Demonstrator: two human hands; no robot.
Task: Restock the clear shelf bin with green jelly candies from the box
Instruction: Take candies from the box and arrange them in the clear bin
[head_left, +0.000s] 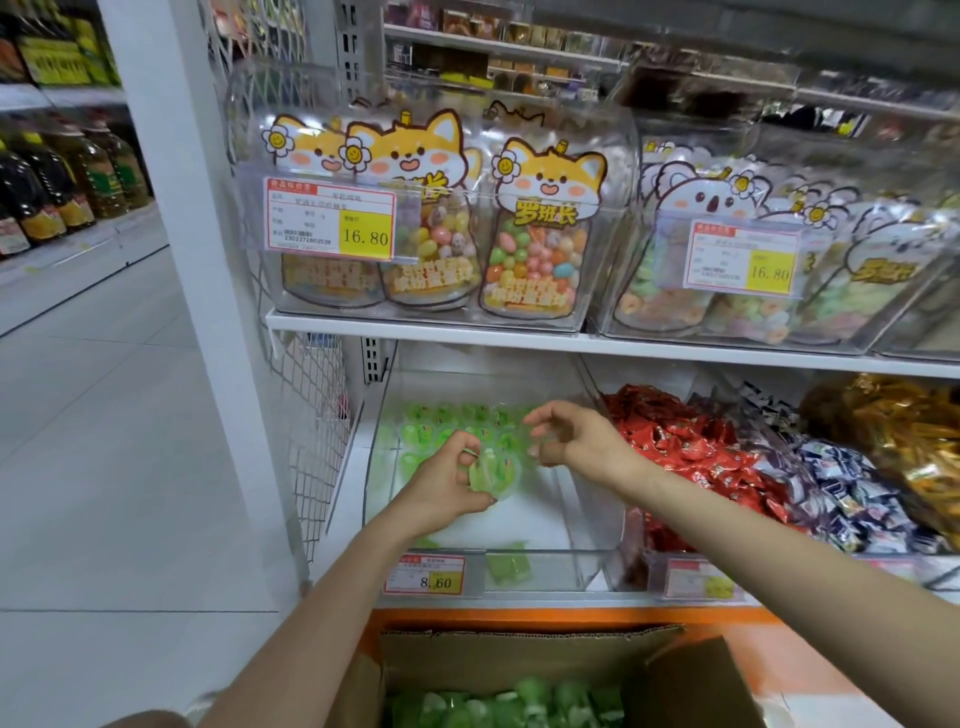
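The clear shelf bin (587, 525) sits on the lower shelf with green jelly candies (447, 422) piled at its back and bare white floor toward the front. My left hand (441, 486) is inside the bin and grips a few green jelly cups (491, 470). Just to its right, my right hand (571, 436) hovers over the pile, fingers loosely curled and blurred, with nothing plainly held. Below the shelf stands the open cardboard box (519, 657), with more green jellies (498, 706) inside.
Neighbouring bins hold red-wrapped candies (675, 431), blue-white ones (841, 483) and golden ones (893, 431). The upper shelf carries clear bins of bagged candy (540, 234). A white pillar (171, 208) and wire mesh (311, 405) stand on the left, beside a tiled aisle.
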